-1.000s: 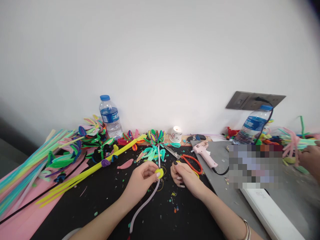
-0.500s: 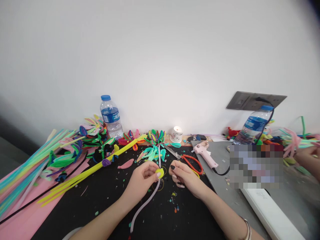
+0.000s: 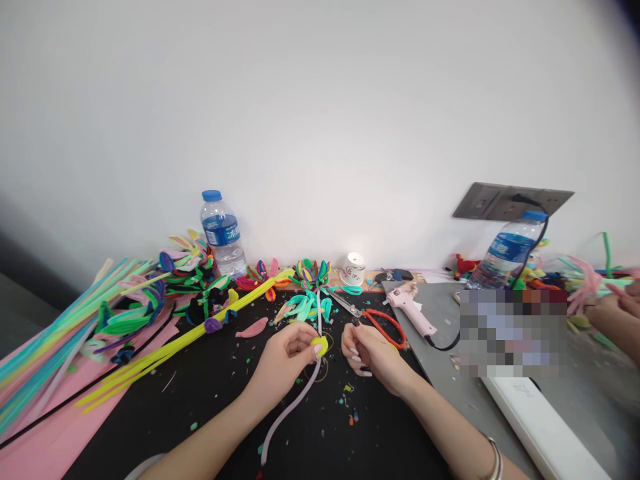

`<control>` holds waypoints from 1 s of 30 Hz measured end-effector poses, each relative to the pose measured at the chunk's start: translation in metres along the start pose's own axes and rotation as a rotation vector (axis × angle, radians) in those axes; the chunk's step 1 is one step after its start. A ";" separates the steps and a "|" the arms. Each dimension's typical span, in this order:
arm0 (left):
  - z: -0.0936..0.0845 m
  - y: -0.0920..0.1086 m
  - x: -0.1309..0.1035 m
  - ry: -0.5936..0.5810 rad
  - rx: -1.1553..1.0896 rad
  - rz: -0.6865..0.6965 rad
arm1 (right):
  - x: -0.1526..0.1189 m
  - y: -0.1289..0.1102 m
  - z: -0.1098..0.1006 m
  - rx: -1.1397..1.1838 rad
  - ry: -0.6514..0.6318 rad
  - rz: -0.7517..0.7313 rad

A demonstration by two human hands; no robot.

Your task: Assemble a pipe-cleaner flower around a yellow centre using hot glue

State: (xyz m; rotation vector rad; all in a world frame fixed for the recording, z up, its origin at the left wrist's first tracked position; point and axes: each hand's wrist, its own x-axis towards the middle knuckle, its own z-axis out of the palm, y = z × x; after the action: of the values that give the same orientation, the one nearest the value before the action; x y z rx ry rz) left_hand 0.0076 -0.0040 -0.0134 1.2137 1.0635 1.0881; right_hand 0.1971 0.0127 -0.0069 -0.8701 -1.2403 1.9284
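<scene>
My left hand (image 3: pixel 290 350) pinches a small yellow coil of pipe cleaner (image 3: pixel 319 346) between thumb and fingers. A pale lilac pipe cleaner (image 3: pixel 290 408) lies lengthwise over the black mat and passes by the coil. Apart from it, to the right, my right hand (image 3: pixel 373 353) is closed with thumb and finger pressed together; what they hold, if anything, is too small to make out. Just beyond this hand lie scissors (image 3: pixel 384 327) with red-orange handles. Loose turquoise pipe-cleaner petals (image 3: pixel 306 307) and a pink petal (image 3: pixel 252 327) are ahead of my hands.
Yellow pipe cleaners (image 3: pixel 165 353) and a multicoloured bundle (image 3: pixel 55 333) lie left. Water bottles (image 3: pixel 221 233) stand by the wall. A pink glue gun (image 3: pixel 413 312), a white paper cup (image 3: pixel 353 270) and a long white case (image 3: pixel 545 427) are there too. Another person's hand (image 3: pixel 617 313) works far right.
My right hand has shifted slightly right and turned a little, its fingers still closed. My left hand stays put with the coil. The other person's hands have moved inward at the far right.
</scene>
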 end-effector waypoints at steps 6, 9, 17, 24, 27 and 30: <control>0.000 0.000 0.000 -0.007 -0.004 0.008 | -0.002 -0.003 0.003 -0.058 0.028 -0.013; 0.000 0.002 0.000 0.001 -0.002 0.006 | -0.002 -0.005 0.005 -0.061 0.023 0.031; 0.000 -0.001 -0.001 -0.007 0.000 0.004 | -0.001 -0.001 0.000 -0.057 0.033 0.024; 0.000 0.000 0.000 -0.002 -0.005 0.005 | 0.000 -0.003 -0.001 0.138 -0.052 -0.021; 0.000 0.001 0.000 -0.004 -0.004 0.006 | -0.002 -0.007 0.001 0.204 -0.062 -0.033; 0.000 0.000 0.000 -0.007 -0.003 0.003 | -0.003 -0.008 0.001 0.224 -0.047 -0.037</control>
State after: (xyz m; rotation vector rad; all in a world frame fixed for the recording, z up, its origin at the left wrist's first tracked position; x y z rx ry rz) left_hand 0.0079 -0.0038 -0.0131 1.2161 1.0541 1.0871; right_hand 0.2000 0.0125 0.0017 -0.6853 -1.0348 2.0219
